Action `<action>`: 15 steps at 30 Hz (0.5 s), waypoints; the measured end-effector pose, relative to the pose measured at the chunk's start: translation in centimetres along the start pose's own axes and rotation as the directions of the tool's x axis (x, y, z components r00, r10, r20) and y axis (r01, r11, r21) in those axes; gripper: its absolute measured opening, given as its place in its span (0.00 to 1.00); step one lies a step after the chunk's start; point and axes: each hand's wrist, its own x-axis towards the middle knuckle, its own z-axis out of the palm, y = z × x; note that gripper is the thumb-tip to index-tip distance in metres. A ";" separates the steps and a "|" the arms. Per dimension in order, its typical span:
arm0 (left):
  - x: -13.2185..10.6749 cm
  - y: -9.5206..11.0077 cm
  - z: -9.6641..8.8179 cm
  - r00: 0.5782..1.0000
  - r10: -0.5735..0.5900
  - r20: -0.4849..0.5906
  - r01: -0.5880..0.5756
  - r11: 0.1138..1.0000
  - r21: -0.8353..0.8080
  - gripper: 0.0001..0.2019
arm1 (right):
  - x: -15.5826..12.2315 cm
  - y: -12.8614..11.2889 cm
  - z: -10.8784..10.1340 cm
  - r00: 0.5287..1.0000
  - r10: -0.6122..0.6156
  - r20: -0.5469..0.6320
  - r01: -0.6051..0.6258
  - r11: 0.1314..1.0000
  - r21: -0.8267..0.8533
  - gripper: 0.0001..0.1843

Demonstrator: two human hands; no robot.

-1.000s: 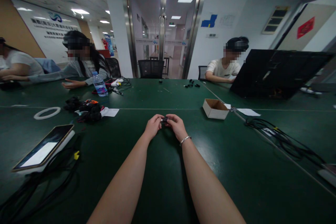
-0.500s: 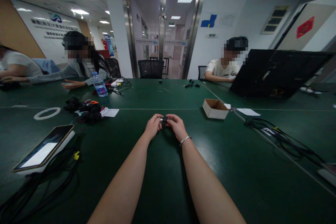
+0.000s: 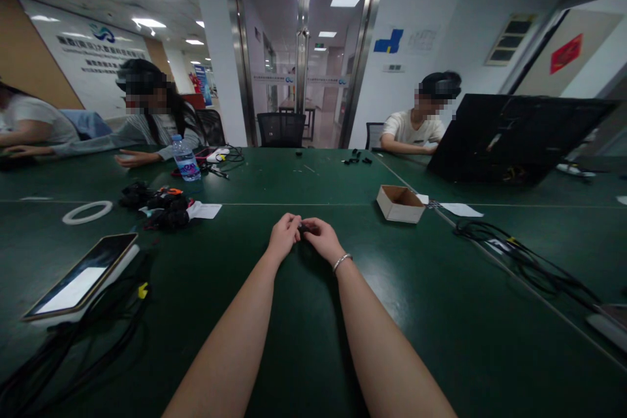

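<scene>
My left hand (image 3: pixel 284 237) and my right hand (image 3: pixel 321 238) meet over the green table (image 3: pixel 313 313), fingers pinched together. Between the fingertips is a small dark piece (image 3: pixel 303 228), mostly covered; half a second ago it showed as a short black stick with a silver end. Both hands grip it, the left at the silver end and the right at the black end. A bracelet circles my right wrist. Its exact kind is too small to make out.
An open cardboard box (image 3: pixel 400 204) stands to the right, with black cables (image 3: pixel 529 255) beyond. On the left lie a phone (image 3: pixel 83 277), a white ring (image 3: pixel 87 212) and a dark bundle (image 3: pixel 164 206). Small black pieces (image 3: pixel 356 158) lie farther off; several people sit around.
My right hand has moved slightly left, closer against the left hand. The piece between them, plainly visible before, is now mostly covered by fingers.
</scene>
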 end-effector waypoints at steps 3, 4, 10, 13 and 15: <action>-0.4 0.0 0.0 0.998 0.040 0.042 -0.044 0.995 0.087 0.17 | -0.4 -0.5 0.6 0.998 -0.069 -0.009 0.067 0.984 -0.165 0.16; -0.5 0.0 0.1 0.998 0.050 0.050 -0.055 0.991 0.119 0.17 | -0.6 -0.7 0.8 0.997 -0.079 -0.025 0.073 0.983 -0.170 0.17; -1.9 0.9 0.4 0.996 0.006 0.086 -0.022 0.982 0.188 0.14 | -1.8 -1.6 1.0 0.982 0.169 0.082 -0.176 0.982 0.075 0.23; -4.2 2.8 -0.1 0.971 -0.024 0.238 -0.020 0.983 0.182 0.15 | -3.9 -2.4 -1.0 0.961 0.175 0.214 -0.207 0.969 0.136 0.21; -7.1 5.0 -0.8 0.932 -0.077 0.354 -0.016 0.967 0.254 0.18 | -6.3 -3.3 -3.3 0.946 0.191 0.262 -0.232 0.963 0.134 0.23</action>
